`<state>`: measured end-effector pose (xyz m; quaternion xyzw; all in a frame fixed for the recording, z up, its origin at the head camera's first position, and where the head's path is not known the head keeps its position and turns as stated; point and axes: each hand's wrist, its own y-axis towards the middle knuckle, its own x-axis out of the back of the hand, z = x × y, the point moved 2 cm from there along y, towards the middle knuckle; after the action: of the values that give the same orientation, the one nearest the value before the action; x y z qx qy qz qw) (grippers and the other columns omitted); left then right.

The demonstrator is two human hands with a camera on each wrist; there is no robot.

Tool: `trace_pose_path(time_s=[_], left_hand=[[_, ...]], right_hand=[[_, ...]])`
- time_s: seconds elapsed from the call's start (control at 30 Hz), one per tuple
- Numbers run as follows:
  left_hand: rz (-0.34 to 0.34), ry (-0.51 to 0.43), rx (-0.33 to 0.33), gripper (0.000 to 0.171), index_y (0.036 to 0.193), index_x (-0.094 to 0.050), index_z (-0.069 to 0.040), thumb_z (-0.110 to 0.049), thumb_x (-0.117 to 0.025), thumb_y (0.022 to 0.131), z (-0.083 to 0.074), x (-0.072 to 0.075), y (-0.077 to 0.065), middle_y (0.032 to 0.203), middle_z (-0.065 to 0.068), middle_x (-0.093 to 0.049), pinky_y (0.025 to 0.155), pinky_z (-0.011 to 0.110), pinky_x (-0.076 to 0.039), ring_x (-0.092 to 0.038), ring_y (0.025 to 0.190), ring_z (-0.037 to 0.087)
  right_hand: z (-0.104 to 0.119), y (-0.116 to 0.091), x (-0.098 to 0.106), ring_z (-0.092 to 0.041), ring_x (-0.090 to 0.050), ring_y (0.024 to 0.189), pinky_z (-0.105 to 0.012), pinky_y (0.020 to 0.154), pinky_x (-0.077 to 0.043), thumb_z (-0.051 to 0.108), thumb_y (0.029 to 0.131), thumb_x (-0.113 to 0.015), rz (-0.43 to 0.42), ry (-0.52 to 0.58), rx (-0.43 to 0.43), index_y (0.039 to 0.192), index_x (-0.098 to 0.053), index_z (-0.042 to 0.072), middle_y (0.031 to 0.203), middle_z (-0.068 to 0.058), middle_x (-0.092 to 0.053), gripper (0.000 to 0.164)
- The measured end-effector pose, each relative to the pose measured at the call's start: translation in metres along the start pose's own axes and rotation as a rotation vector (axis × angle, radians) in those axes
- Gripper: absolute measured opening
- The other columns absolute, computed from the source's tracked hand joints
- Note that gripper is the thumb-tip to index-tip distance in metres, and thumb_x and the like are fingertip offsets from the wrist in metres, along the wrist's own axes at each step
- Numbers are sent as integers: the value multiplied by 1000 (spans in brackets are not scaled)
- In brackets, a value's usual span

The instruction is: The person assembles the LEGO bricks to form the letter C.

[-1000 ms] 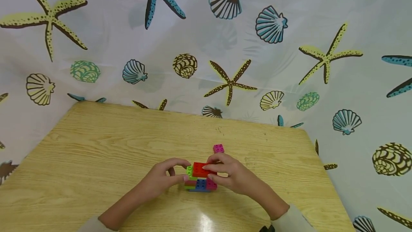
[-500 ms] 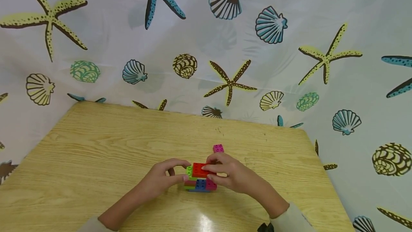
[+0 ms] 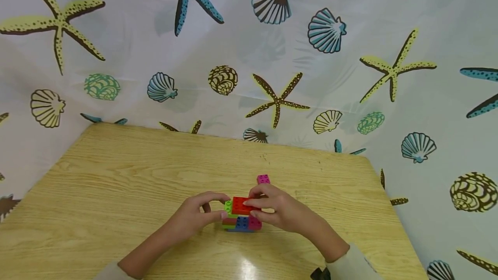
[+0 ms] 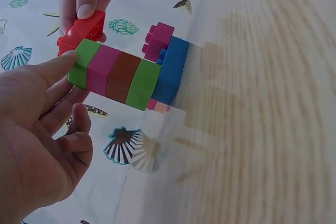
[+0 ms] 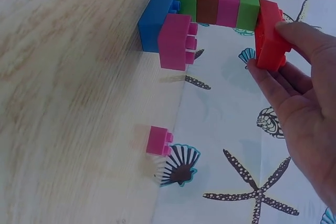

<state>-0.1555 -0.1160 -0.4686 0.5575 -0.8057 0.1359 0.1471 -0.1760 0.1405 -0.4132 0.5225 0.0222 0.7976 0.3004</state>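
Note:
A column of building bricks, green, brown, magenta and green (image 4: pixel 106 72) from the bottom up, stands on one end of a long blue brick (image 4: pixel 173 72). On the blue brick's other end sits a magenta brick (image 5: pixel 175 43), apart from the column. A red brick (image 3: pixel 241 205) lies across the column's top and juts out to the right over the gap. My left hand (image 3: pixel 192 213) pinches the upper green brick between thumb and fingers. My right hand (image 3: pixel 278 210) grips the overhanging end of the red brick, thumb on one face and fingertips opposite.
Behind my right hand, a small loose magenta brick (image 3: pixel 263 179) lies on the wooden table (image 3: pixel 155 154). A white cloth (image 3: pixel 218 111) printed with shells and starfish hangs along the table's back and sides.

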Motion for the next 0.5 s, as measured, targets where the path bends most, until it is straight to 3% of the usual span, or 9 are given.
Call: trace_pose_path(time_s=[0.3,0.5], left_hand=[[13,13,-36,37,124,-69,-30,-43,-74,90,-4,0,0,121,-2,-67,52,27,-43,-53,75,20],[8,14,-35,37,125,-68,-32,-44,-74,90,-1,1,-1,124,-4,-66,53,27,-45,-54,75,20]], right_hand=[[-4,-8,-4,-17,-60,107,-26,85,-57,17,94,-72,-45,131,-168,118,-75,11,123,-4,-64,24],[-7,-10,-10,-18,-64,110,-35,88,-58,19,94,-73,-111,225,-209,121,-73,12,123,-3,-67,28]])
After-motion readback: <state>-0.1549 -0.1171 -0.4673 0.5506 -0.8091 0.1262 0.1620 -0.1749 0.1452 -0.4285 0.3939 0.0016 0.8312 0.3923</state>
